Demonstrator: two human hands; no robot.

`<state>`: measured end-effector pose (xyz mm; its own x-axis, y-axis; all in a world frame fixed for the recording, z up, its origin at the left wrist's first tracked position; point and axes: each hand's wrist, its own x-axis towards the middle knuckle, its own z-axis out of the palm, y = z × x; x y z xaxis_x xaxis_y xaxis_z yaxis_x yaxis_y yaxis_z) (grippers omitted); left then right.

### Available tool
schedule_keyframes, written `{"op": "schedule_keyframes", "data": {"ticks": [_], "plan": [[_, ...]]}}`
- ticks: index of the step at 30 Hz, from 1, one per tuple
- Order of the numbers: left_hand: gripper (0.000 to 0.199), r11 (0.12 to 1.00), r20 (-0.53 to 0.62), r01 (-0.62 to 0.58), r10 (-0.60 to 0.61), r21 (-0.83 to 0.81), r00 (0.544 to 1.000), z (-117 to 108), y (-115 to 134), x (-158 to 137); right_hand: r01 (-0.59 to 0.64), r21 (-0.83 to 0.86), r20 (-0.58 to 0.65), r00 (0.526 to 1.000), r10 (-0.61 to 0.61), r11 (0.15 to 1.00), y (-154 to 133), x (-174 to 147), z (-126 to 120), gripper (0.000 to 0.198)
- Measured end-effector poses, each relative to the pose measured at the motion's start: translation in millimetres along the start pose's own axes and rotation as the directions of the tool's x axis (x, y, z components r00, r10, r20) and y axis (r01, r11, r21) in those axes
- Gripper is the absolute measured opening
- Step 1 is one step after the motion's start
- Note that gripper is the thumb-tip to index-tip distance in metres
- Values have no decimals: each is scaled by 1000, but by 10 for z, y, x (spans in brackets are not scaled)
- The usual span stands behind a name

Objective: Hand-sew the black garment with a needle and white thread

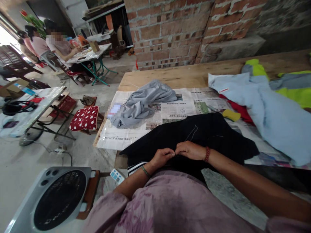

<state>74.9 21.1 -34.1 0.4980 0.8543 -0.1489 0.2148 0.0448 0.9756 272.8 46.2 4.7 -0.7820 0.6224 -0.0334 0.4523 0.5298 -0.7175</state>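
A black garment [160, 136] lies across the near edge of the table and hangs down toward my lap. A pale thread [194, 129] shows on its upper surface. At its near edge my left hand [163, 156] is closed in a pinch on the black cloth. Fingertips nearly touching it, my right hand [191, 150] pinches the same cloth from the other side. Anything small between the fingertips is too small to make out. Black and white stripes [137, 168] show beneath the cloth near my left wrist.
Newspaper [170, 111] covers the wooden table [145, 76]. On it lie a grey garment [145, 102], a yellow piece [231, 115] and a light blue garment [269, 110]. A fan [60, 197] stands at lower left, near a red cushioned stool [84, 119]. A person [60, 48] sits at a far table.
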Motion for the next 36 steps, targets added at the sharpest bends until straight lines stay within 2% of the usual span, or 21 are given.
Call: {"op": "schedule_keyframes", "data": {"ticks": [8, 12, 16, 18, 21, 23, 27, 32, 36], "plan": [[25, 997, -14, 19, -20, -74, 1000, 13, -78, 13, 3, -12, -49, 999, -4, 1000, -21, -10, 45, 24], [26, 997, -27, 39, -41, -71, 999, 21, -86, 42, 27, -36, -43, 999, -28, 999, -29, -7, 63, 25], [23, 999, 2, 21, -21, -44, 1000, -16, -33, 51, 1, -6, -50, 999, -1, 1000, 8, -14, 59, 24], [22, 997, -84, -55, 59, 56, 995, -52, 41, 7, -15, 4, -47, 999, 15, 1000, 33, -25, 45, 23], [19, 938, -282, -139, 234, 318, 930, -106, 195, -124, -32, 23, -51, 998, 33, 999, 54, -40, 26, 23], [17, 890, -243, -152, 276, 430, 930, -117, 287, -218, -36, 36, -57, 998, 38, 999, 54, -43, 20, 23], [18, 867, -36, -147, 187, 477, 982, -52, 326, -303, -48, 49, -51, 997, 50, 998, 33, -34, 21, 22], [15, 924, -48, -49, 72, 379, 996, 41, 211, -220, -43, 46, -44, 998, 45, 998, 16, -34, 26, 22], [13, 984, -67, 156, -151, 88, 986, 25, 182, -168, -54, 46, -51, 997, 56, 997, 14, -33, 26, 23]]}}
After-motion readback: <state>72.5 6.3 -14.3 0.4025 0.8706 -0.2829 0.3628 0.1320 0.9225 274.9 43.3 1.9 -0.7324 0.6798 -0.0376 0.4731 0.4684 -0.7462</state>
